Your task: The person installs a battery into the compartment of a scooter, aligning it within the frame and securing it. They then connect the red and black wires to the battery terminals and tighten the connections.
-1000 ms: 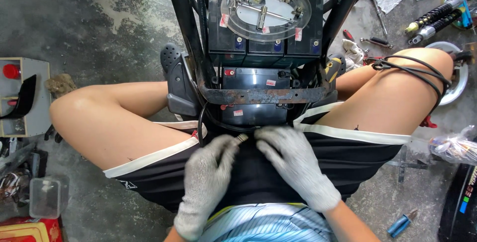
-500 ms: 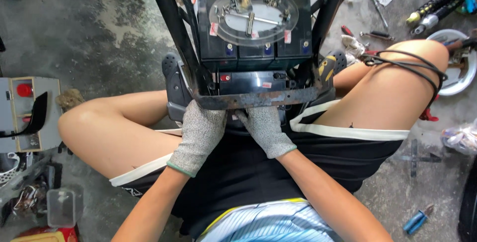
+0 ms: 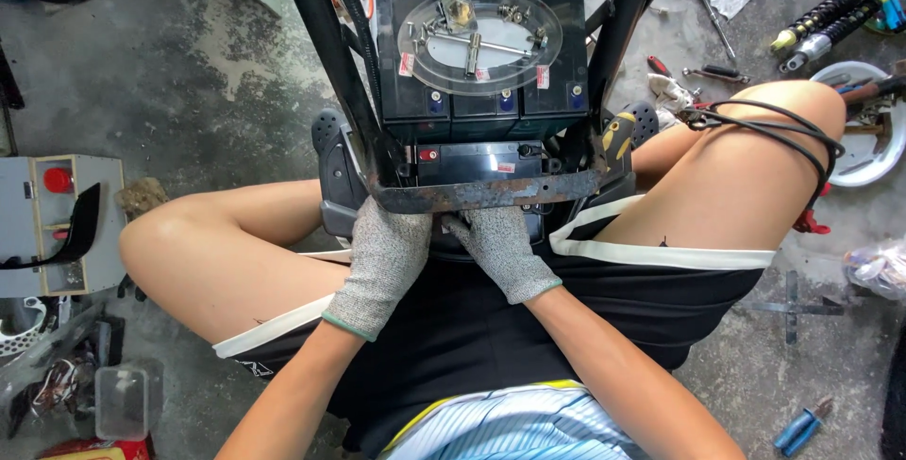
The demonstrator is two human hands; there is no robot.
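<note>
I sit on the floor with a black vehicle frame between my knees. My left hand [image 3: 385,262], in a grey knit glove, reaches under the rusty cross bar [image 3: 472,196] of the frame, its fingertips hidden. Beside it my right hand [image 3: 505,250], gloved the same way, also goes under that bar. Above the bar sit black batteries [image 3: 472,106] with a clear oval tray [image 3: 479,40] of bolts on top. What my fingers touch beneath the bar is hidden.
A grey box with a red button [image 3: 57,219] stands at the left. Black cables [image 3: 783,130] lie over my right knee. Shock absorbers [image 3: 830,7], screwdrivers [image 3: 708,2], a white plate [image 3: 864,153] and blue pliers [image 3: 800,425] lie on the concrete to the right.
Both hands moved up from my lap to the rusty cross bar and now reach under it. The view has shifted slightly lower.
</note>
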